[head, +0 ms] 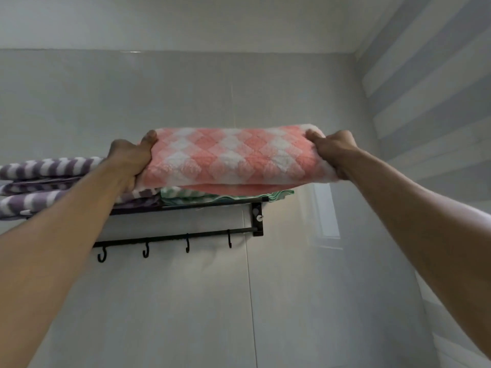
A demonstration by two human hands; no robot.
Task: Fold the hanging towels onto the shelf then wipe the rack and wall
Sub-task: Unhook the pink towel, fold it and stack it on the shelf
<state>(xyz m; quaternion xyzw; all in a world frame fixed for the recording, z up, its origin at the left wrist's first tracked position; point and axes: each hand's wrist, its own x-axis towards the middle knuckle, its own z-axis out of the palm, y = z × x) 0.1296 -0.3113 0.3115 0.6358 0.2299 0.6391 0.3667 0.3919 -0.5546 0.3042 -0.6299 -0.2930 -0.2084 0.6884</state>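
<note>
A folded pink-and-white checked towel (233,156) is held level just above the black wall rack (256,217). My left hand (131,159) grips its left end, thumb on top. At the other end my right hand (333,152) grips the towel with curled fingers. Under it on the shelf lies a folded green-and-white towel (186,195). Folded purple-and-white striped towels (45,179) are stacked on the left part of the shelf, partly behind my left forearm.
A lower black bar with several empty hooks (187,245) runs under the shelf. The grey tiled wall (186,88) is behind the rack, and a striped side wall (430,88) meets it at the right corner.
</note>
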